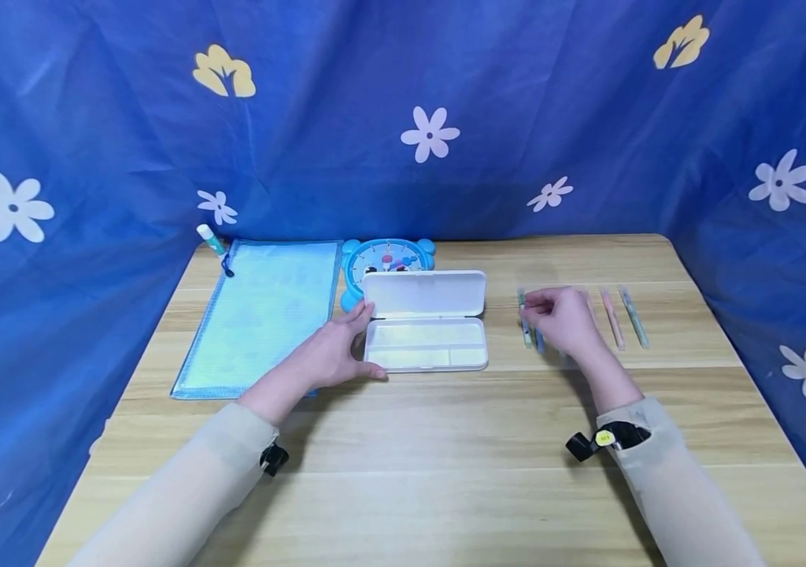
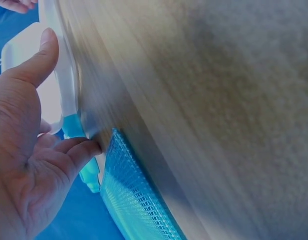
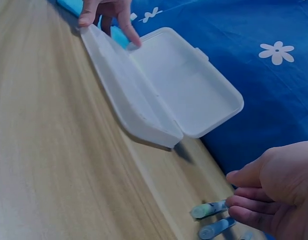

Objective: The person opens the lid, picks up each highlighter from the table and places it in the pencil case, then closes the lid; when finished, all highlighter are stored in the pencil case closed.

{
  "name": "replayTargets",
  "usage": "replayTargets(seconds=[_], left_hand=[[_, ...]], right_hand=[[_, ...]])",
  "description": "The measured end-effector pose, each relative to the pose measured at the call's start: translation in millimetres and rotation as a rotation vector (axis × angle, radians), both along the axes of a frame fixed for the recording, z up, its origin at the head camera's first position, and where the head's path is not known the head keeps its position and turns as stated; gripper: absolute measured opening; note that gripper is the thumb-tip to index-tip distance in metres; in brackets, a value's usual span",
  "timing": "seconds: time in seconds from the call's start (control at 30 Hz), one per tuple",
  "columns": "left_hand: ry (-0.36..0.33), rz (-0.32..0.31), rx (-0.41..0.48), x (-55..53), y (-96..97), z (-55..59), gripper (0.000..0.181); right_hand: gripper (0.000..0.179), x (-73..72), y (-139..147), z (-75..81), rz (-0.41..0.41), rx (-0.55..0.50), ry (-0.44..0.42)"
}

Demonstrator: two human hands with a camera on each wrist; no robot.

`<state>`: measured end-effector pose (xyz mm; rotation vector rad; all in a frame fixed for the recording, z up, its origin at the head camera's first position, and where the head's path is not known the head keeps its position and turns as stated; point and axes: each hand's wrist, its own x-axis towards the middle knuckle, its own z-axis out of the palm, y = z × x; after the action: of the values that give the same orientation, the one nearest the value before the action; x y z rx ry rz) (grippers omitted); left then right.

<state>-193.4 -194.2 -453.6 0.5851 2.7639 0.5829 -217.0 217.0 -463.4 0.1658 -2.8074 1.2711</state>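
Observation:
A white pencil case stands on the table with its lid raised and no pens visible inside. My left hand grips the case's left end, thumb at the front corner and fingers by the lid. Over the leftmost of several slim pens is my right hand, its fingertips close to a green pen. A gap shows between thumb and fingers in the right wrist view; whether they touch the pen is unclear. Beside that one lies a blue pen. The hand partly covers the middle pens.
Farther right lie a pink pen and a grey-green pen. Behind the case is a blue toy clock. A light-blue mesh pouch lies left, with a glue stick at its far corner. A blue curtain borders the table.

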Motion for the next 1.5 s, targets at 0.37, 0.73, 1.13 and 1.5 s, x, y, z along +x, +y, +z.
replayTargets(seconds=[0.37, 0.73, 1.13, 1.5], left_hand=[[0.004, -0.004, 0.0, 1.0, 0.3, 1.1, 0.127], [0.009, -0.004, 0.002, 0.9, 0.6, 1.1, 0.127], [0.006, -0.001, -0.002, 1.5, -0.7, 2.4, 0.127], [0.013, -0.008, -0.008, 0.1, -0.2, -0.2, 0.128]], right_hand=[[0.029, -1.3, -10.4, -4.6, 0.012, 0.086, -0.039], [0.02, -4.5, -17.1, -7.5, 0.019, 0.161, -0.088], [0.023, -0.8, -16.2, 3.9, 0.029, -0.007, -0.059], [0.02, 5.9, -13.0, 27.9, 0.094, -0.097, -0.036]])
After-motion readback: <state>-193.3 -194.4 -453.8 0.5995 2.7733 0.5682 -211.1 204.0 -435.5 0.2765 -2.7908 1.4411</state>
